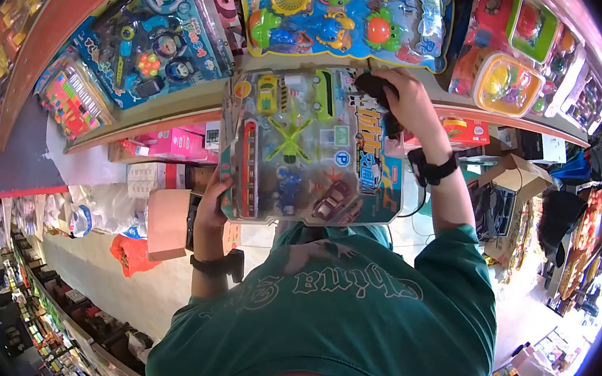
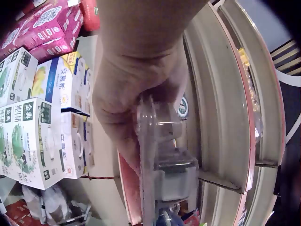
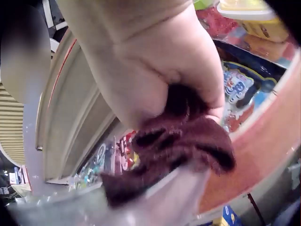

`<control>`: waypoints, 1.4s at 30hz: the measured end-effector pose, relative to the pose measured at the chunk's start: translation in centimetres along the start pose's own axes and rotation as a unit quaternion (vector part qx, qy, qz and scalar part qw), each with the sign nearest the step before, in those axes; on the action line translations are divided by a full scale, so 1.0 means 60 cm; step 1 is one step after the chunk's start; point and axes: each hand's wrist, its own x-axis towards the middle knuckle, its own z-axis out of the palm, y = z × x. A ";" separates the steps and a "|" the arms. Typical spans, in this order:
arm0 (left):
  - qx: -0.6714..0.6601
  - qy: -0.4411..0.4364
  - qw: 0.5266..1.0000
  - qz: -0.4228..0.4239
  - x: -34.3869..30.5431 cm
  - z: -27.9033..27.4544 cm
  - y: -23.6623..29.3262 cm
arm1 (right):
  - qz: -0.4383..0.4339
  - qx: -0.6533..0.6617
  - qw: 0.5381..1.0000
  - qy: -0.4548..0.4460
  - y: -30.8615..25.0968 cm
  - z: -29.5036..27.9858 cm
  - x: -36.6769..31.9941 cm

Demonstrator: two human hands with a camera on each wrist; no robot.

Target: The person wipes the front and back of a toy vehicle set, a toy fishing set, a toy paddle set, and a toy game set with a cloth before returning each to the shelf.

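A clear plastic blister pack of toy vehicles (image 1: pixel 387 178) is held up in front of the green shirt. My left hand (image 1: pixel 212 212) grips its left edge near the bottom corner. In the left wrist view, fingers fold round the pack's clear rim (image 2: pixel 148 165). At the upper right corner of the pack, my right hand (image 1: pixel 409 104) holds a bunched dark cloth (image 1: pixel 377 87) over the plastic. From the right wrist, the cloth (image 3: pixel 183 143) looks dark maroon and crumpled, pinched between thumb and fingers.
Behind the pack stands a shelf bearing a blue bath-toy card (image 1: pixel 353 19), another toy card (image 1: pixel 156 40) and a tub of toys (image 1: pixel 508 83). Milk cartons (image 2: pixel 28 141) are stacked beside the left hand. An open cardboard box (image 1: pixel 519 176) sits lower right.
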 end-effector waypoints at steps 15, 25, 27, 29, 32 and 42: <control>-0.011 0.011 1.000 0.012 0.003 -0.002 -0.008 | -0.069 -0.044 0.996 0.024 0.000 0.001 0.016; -0.019 0.040 0.998 0.043 -0.002 0.013 -0.005 | 0.003 -0.049 0.997 -0.053 0.012 -0.060 -0.032; -0.024 0.034 0.998 0.037 0.001 0.008 -0.007 | 0.059 -0.028 0.993 -0.094 -0.004 -0.083 -0.051; -0.023 0.029 0.999 0.031 0.004 0.001 -0.010 | 0.063 0.000 0.992 -0.113 0.002 -0.091 -0.065; -0.008 0.021 0.999 0.024 0.008 -0.012 -0.009 | 0.030 0.010 0.992 -0.121 0.000 -0.109 -0.063; -0.002 -0.005 1.000 0.003 0.016 0.003 0.000 | -0.078 -0.011 0.994 -0.072 0.007 0.010 0.039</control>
